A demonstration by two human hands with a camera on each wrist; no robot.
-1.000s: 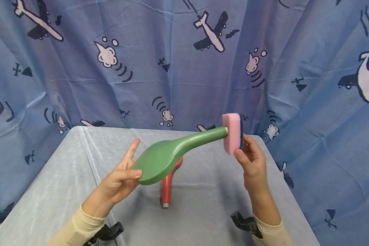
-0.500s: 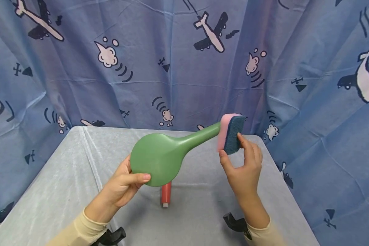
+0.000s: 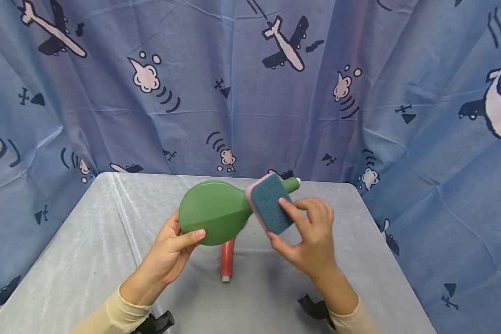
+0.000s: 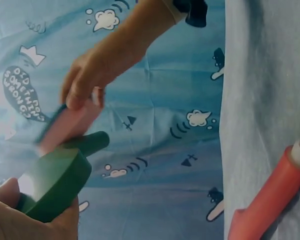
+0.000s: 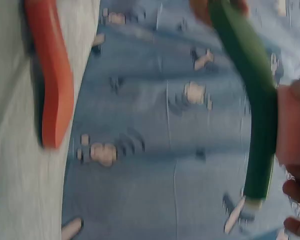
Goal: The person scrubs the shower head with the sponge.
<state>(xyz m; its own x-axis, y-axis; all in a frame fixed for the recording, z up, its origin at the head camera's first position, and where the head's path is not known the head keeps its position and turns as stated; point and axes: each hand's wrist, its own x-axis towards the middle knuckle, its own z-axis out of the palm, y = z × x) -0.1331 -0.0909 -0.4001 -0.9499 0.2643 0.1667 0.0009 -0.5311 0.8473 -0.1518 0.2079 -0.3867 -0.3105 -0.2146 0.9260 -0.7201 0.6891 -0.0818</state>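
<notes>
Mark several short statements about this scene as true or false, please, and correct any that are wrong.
1. The left hand holds the green tool by its wide, rounded end. True.
2. The right hand holds the sponge. True.
3. The sponge's blue side faces the green tool. False: the pink side faces it.
4. The red tool lies on the table. True.
5. The green tool lies flat on the table too. False: the left hand holds it clear of the table.
6. The curtain is plain white. False: it is blue and patterned.
</notes>
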